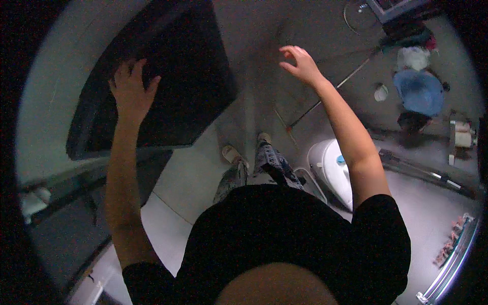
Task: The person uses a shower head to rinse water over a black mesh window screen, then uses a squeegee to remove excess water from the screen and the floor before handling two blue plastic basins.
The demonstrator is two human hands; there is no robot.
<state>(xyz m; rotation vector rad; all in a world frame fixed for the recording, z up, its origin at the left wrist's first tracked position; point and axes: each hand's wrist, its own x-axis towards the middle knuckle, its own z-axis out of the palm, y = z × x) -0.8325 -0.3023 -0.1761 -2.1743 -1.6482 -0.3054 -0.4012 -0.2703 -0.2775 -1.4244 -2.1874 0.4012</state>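
Observation:
My left hand (133,94) is raised at the left with its fingers spread and holds nothing. Behind it is a large dark rectangle (188,101); whether this is a door panel or an opening, and whether the hand touches it, I cannot tell. My right hand (303,66) reaches forward in the air with bare fingers slightly bent and the thumb apart. Nothing shows between them. Beyond that hand, a long thin pole (354,74) runs at a slant toward a crossbar (288,128).
Right of my legs stands a white toilet (329,165). Farther right are a blue basin (421,91), a white bag (413,58), a small white cup (380,92) and paper rolls (463,133). A metal rail (452,267) with pinkish pieces is at the lower right. The light is dim.

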